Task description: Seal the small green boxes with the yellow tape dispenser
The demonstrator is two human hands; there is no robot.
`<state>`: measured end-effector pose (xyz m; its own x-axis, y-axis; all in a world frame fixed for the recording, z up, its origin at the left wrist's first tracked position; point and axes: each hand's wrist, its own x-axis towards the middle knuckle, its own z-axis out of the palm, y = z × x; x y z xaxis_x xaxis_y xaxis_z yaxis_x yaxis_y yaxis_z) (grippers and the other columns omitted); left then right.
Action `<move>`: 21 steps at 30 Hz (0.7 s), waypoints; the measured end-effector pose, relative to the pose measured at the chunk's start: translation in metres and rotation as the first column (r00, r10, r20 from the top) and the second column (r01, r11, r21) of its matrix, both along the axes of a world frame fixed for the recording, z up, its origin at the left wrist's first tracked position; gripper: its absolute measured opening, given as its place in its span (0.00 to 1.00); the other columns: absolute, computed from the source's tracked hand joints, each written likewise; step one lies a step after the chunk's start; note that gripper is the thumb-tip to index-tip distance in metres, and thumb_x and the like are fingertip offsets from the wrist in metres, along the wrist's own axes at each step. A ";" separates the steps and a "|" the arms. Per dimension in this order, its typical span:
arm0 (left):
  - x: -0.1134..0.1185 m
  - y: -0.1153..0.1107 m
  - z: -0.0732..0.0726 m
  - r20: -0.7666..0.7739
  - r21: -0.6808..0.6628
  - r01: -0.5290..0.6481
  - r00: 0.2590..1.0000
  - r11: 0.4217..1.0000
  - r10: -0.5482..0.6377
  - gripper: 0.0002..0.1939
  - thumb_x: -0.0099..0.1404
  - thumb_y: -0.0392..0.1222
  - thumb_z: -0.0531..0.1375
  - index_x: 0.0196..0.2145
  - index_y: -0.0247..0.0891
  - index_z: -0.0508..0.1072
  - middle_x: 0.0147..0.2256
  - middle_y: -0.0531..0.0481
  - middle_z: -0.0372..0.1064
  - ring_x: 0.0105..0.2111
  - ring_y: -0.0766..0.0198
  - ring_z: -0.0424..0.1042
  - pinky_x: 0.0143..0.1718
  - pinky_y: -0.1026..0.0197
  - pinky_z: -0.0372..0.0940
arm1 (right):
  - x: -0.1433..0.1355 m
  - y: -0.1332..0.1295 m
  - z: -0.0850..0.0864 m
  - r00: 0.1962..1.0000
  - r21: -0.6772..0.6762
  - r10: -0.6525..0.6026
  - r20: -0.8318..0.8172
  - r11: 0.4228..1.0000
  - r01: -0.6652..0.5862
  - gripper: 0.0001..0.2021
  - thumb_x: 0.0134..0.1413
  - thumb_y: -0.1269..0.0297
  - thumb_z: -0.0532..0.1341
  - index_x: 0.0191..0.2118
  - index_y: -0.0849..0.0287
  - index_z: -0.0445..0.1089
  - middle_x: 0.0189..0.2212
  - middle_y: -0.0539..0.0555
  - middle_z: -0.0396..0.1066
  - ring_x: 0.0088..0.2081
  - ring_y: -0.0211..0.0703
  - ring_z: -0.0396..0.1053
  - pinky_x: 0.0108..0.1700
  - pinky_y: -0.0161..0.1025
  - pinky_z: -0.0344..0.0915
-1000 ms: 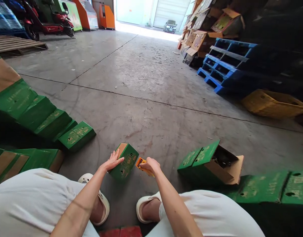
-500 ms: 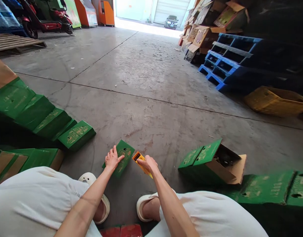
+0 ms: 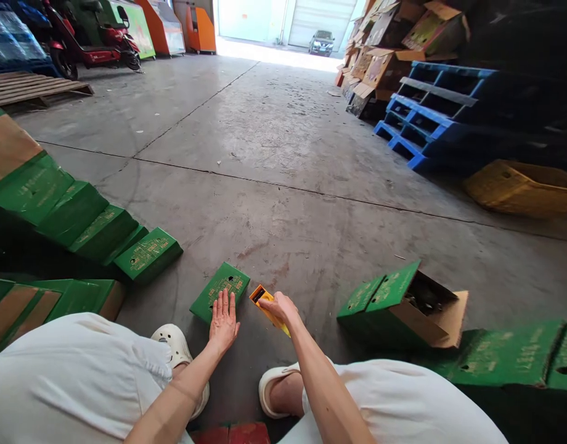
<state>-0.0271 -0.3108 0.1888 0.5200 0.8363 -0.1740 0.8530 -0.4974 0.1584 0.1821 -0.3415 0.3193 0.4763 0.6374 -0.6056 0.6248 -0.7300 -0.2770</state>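
Note:
On the floor between my feet lies a green cardboard box with printed lettering and a small round hole in its top. My left hand rests flat on its near side, fingers stretched out. Just right of the box, my right hand is closed around an oblong orange-and-yellow object with a black part at its far end. The object's exact kind is unclear, and my fingers cover part of it.
An open green box with dark contents stands at the right, beside more green boxes. Stacked green boxes line the left. Farther off are blue pallets, a yellow container and a red scooter.
My left hand has slid from the box's left part toward its near right side, and its fingers have straightened. My right hand still holds the orange-and-yellow object in nearly the same place.

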 end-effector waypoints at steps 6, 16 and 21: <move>-0.009 0.005 -0.006 0.024 0.009 0.081 0.996 0.997 -0.081 0.51 0.71 0.47 0.60 0.78 0.33 0.34 0.78 0.38 0.27 0.78 0.50 0.24 0.77 0.43 0.31 | -0.001 -0.003 0.003 1.000 0.006 0.018 0.003 1.000 -0.018 0.25 0.60 0.42 0.62 0.49 0.59 0.79 0.46 0.65 0.83 0.49 0.57 0.81 0.39 0.39 0.66; -0.021 0.089 0.006 0.106 -0.045 -0.285 0.952 0.958 0.288 0.45 0.75 0.62 0.53 0.78 0.35 0.46 0.77 0.34 0.42 0.76 0.40 0.46 0.73 0.40 0.49 | 0.000 -0.001 0.003 0.999 0.069 -0.027 -0.047 0.997 0.030 0.25 0.61 0.41 0.60 0.47 0.59 0.77 0.47 0.63 0.82 0.47 0.57 0.81 0.37 0.38 0.66; -0.043 0.123 0.019 0.139 -0.439 -0.369 0.873 0.819 0.468 0.41 0.68 0.69 0.60 0.68 0.40 0.65 0.63 0.34 0.71 0.62 0.41 0.72 0.60 0.48 0.66 | 0.000 0.006 -0.008 0.998 0.108 -0.030 -0.059 0.994 0.037 0.25 0.63 0.40 0.59 0.47 0.58 0.77 0.47 0.63 0.82 0.49 0.57 0.80 0.39 0.39 0.66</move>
